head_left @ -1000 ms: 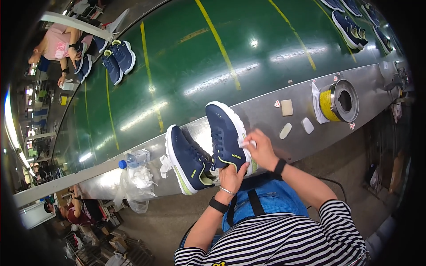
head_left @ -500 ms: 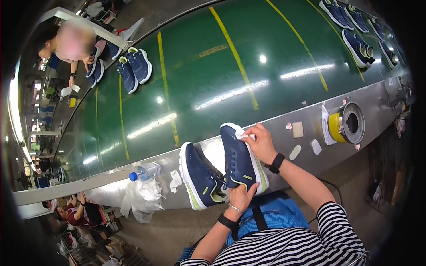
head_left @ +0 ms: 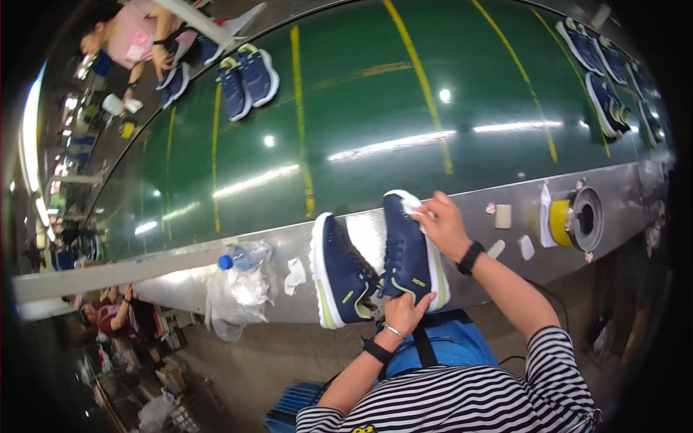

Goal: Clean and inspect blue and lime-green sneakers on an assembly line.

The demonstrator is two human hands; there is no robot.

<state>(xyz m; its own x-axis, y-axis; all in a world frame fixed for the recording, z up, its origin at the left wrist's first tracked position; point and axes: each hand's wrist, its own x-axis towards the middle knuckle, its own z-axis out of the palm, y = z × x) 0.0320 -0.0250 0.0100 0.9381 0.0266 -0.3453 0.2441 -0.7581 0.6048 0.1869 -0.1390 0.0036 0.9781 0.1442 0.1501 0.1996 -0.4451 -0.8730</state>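
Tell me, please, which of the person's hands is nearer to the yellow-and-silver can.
Right. The right hand is left of the can, at the toe of the held shoe; the left hand is farther left and lower, at the heel.

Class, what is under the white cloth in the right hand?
The toe of the held shoe, which shows beside the cloth; the patch directly beneath is covered and cannot be seen.

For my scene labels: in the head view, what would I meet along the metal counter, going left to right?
Blue-capped bottle, crumpled white scrap, left navy shoe, right navy shoe, beige square block, white rounded piece, yellow-sided tin.
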